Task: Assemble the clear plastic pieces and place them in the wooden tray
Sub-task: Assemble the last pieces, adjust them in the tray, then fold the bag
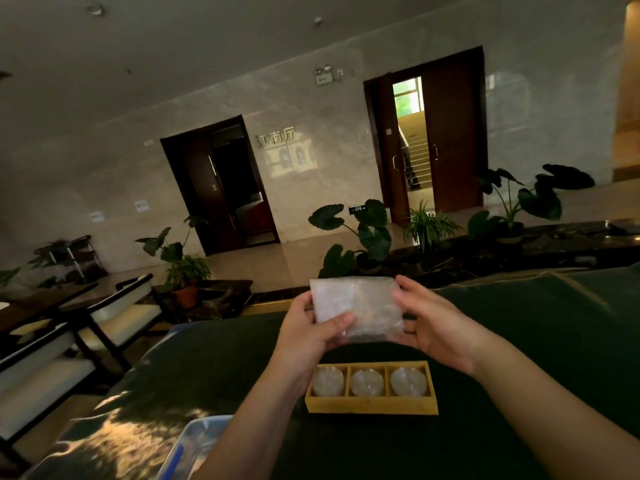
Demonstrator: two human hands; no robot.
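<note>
head view: both hands grip clear plastic piece (356, 308), seemingly rectangular

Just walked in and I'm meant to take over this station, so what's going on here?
A person is holding a clear plastic piece up in front of them, left hand on one side and right hand on the other, above a dark green table. Below it sits the wooden tray, with a round clear piece already in each of its three compartments. A clear bin sits at the near left edge.
</note>
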